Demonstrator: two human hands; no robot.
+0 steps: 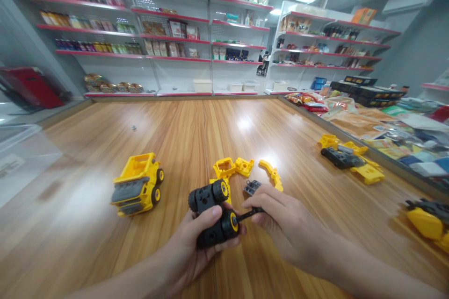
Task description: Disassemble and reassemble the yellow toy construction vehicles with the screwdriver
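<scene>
My left hand (199, 238) grips a black toy truck chassis (206, 200) with black tyres and yellow hubs, tilted above the table. In my right hand (280, 219) is a dark screwdriver (247, 216), its shaft pointing left. The tip meets the yellow hub of the nearer wheel (234, 221); whether it sits in a screw I cannot tell. Just beyond the hands lie yellow plastic parts (224, 167), a curved yellow arm piece (271, 174) and a grey part (251, 188), partly hidden by my right hand.
An assembled yellow dump truck (136, 182) stands at left on the wooden table (168, 135). A small metal piece (133, 128) lies farther back. More yellow and black toy parts (351, 156) are at right, with another yellow toy (428, 222) at the edge. A clear plastic bin (26, 159) borders the left.
</scene>
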